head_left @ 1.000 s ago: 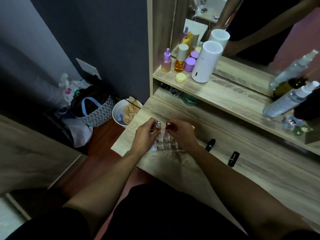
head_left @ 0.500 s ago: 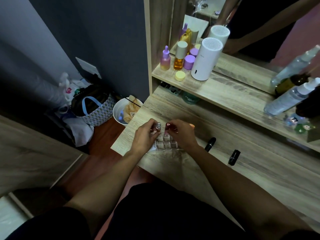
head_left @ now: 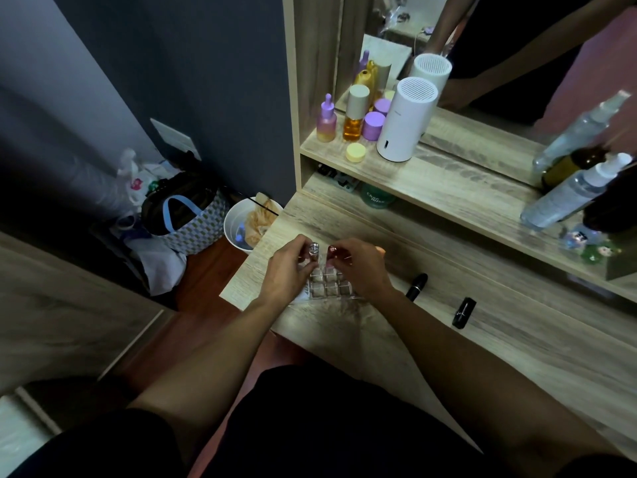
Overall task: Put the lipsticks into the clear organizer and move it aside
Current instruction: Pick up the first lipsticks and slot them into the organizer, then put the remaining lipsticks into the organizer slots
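The clear organizer [head_left: 330,288], a grid of small compartments, sits near the left end of the wooden vanity top [head_left: 448,339]. My left hand [head_left: 287,270] pinches a silver-capped lipstick [head_left: 313,251] upright over the organizer's back row. My right hand [head_left: 355,270] pinches a red-capped lipstick [head_left: 332,252] upright beside it. Whether either tube rests inside a compartment is hidden by my fingers. Two black lipsticks lie on the top to the right, one [head_left: 416,286] close to my right wrist and one [head_left: 464,312] farther out.
A shelf [head_left: 431,188] above the vanity top carries a white cylindrical device [head_left: 406,122], coloured bottles [head_left: 355,115] and spray bottles [head_left: 572,191]; a mirror stands behind. Left of the vanity, on the floor, are a white bin [head_left: 241,222] and a patterned bag [head_left: 186,215].
Both hands stay over the organizer with the two lipsticks. Only a slight camera shift shows; the black lipsticks have not moved.
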